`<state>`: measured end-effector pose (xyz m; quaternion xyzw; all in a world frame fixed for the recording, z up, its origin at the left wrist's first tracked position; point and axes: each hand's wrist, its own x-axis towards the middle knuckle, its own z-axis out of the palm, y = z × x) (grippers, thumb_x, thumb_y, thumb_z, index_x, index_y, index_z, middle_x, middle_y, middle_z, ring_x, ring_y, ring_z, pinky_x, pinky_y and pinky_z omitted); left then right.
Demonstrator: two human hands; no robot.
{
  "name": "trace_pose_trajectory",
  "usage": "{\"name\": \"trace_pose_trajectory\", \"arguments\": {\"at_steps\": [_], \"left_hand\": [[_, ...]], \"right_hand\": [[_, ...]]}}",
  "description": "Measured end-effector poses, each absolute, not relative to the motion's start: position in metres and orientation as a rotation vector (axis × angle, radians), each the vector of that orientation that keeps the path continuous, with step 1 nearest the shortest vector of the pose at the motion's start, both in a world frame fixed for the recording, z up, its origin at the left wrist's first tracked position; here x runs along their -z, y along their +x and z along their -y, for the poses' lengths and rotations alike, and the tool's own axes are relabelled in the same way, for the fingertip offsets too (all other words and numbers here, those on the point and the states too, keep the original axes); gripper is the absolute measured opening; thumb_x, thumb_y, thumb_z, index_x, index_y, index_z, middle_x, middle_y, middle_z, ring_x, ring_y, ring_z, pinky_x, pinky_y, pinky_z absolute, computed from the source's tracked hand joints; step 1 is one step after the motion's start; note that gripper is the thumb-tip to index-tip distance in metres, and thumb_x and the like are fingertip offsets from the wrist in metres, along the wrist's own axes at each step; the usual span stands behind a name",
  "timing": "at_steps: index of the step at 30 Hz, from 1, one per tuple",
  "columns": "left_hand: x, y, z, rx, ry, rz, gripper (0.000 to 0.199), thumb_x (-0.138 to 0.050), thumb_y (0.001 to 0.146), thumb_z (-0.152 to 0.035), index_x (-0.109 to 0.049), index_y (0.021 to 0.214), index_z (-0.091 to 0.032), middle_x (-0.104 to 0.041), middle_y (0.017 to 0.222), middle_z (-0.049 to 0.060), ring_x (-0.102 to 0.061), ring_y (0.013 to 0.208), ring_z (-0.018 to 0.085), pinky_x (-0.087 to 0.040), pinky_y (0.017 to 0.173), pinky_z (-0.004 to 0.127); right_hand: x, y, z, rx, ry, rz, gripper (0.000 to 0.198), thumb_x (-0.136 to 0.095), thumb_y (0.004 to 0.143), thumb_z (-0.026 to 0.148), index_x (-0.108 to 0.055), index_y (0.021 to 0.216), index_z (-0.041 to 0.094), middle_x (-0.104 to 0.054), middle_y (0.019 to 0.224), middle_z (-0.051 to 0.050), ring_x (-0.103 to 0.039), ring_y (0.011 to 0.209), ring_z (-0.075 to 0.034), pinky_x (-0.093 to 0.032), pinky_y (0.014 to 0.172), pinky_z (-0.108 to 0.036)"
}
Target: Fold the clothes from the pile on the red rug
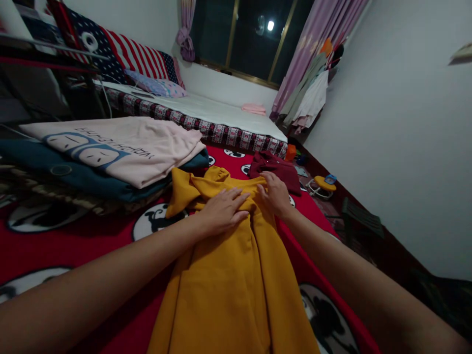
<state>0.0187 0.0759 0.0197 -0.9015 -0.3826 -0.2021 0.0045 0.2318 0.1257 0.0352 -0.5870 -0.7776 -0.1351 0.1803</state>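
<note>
A mustard-yellow garment (221, 300), long like a coat or dress, lies spread out in front of me, running off the lower edge of the view. One sleeve (182, 194) is bent out to the left near its top. My left hand (226, 211) rests flat on the upper part, fingers stretched toward the right. At the right edge of the garment's top, my right hand (276, 194) touches the cloth, thumb apart from the fingers. Just beyond it is a folded dark red garment (276, 169).
Left of the yellow garment is a stack with a pink printed garment (147, 142) over a dark teal one (84, 172). A red patterned blanket (99, 246) lies underneath. Farther off are a bed (214, 110), hanging clothes (311, 101), a yellow-topped stool (324, 183) and a wall.
</note>
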Motion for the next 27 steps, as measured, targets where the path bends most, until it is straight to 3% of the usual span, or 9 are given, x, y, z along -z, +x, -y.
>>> {"name": "trace_pose_trajectory", "arguments": {"at_steps": [6,12,15,17,19,21,24,27], "left_hand": [[0.001,0.016,-0.075,0.509,-2.851,1.367,0.063,-0.037,0.093,-0.059,-0.036,0.146,-0.026,-0.027,0.155,0.012,-0.024,0.143,0.028,-0.017,0.115,0.048],[-0.005,0.004,-0.047,0.656,-2.894,1.092,0.062,-0.052,0.091,-0.038,-0.029,0.148,-0.025,-0.003,0.16,0.013,0.001,0.147,0.032,-0.016,0.114,0.056],[-0.002,-0.014,-0.016,0.7,-2.935,0.904,0.047,-0.047,0.093,-0.026,-0.044,0.139,-0.026,-0.01,0.16,0.011,-0.005,0.147,0.029,-0.021,0.115,0.051],[0.001,-0.028,0.004,0.764,-2.94,0.92,0.037,-0.044,0.094,-0.024,-0.055,0.129,-0.024,-0.024,0.156,0.012,-0.023,0.143,0.026,-0.03,0.112,0.043],[0.002,-0.041,0.018,0.822,-2.922,1.038,0.03,-0.043,0.095,-0.025,-0.063,0.117,-0.022,-0.045,0.14,0.012,-0.046,0.128,0.022,-0.041,0.103,0.035],[0.0,-0.053,0.029,0.822,-2.879,1.202,0.026,-0.045,0.094,-0.026,-0.067,0.107,-0.021,-0.061,0.117,0.009,-0.057,0.109,0.019,-0.047,0.093,0.032],[-0.009,-0.068,0.039,0.793,-2.832,1.423,0.021,-0.05,0.09,-0.027,-0.069,0.097,-0.022,-0.063,0.101,0.006,-0.058,0.098,0.019,-0.047,0.086,0.031],[-0.018,-0.077,0.05,0.766,-2.875,1.531,0.018,-0.054,0.087,-0.026,-0.07,0.093,-0.021,-0.063,0.099,0.005,-0.058,0.096,0.019,-0.046,0.086,0.029]], "right_hand": [[-0.003,0.234,-0.115,0.024,-1.967,2.317,0.054,-0.027,0.099,0.042,-0.028,0.149,0.02,-0.02,0.158,-0.008,-0.019,0.145,-0.024,-0.021,0.113,-0.053],[-0.008,0.226,-0.091,-0.075,-2.13,2.193,0.057,-0.026,0.099,0.045,-0.023,0.151,0.02,-0.012,0.16,-0.009,-0.011,0.146,-0.027,-0.02,0.112,-0.057],[-0.012,0.221,-0.045,-0.005,-2.061,2.205,0.052,-0.032,0.098,0.04,-0.034,0.146,0.018,-0.023,0.157,-0.013,-0.019,0.144,-0.031,-0.023,0.109,-0.059],[-0.016,0.216,-0.009,0.106,-1.925,2.209,0.043,-0.04,0.095,0.033,-0.048,0.135,0.018,-0.035,0.151,-0.015,-0.028,0.139,-0.032,-0.025,0.109,-0.057],[-0.021,0.209,0.026,0.118,-1.738,2.21,0.034,-0.045,0.092,0.025,-0.057,0.123,0.019,-0.049,0.14,-0.014,-0.042,0.13,-0.028,-0.033,0.107,-0.047],[-0.028,0.2,0.058,-0.015,-1.581,2.209,0.029,-0.046,0.091,0.022,-0.06,0.117,0.022,-0.059,0.126,-0.01,-0.054,0.114,-0.023,-0.042,0.097,-0.036],[-0.037,0.183,0.104,-0.249,-1.497,2.224,0.028,-0.05,0.091,0.028,-0.059,0.117,0.022,-0.063,0.113,-0.008,-0.059,0.102,-0.02,-0.046,0.089,-0.032],[-0.042,0.166,0.148,-0.37,-1.433,2.339,0.041,-0.057,0.088,0.043,-0.058,0.123,0.024,-0.059,0.123,-0.011,-0.055,0.111,-0.026,-0.044,0.095,-0.039]]}}
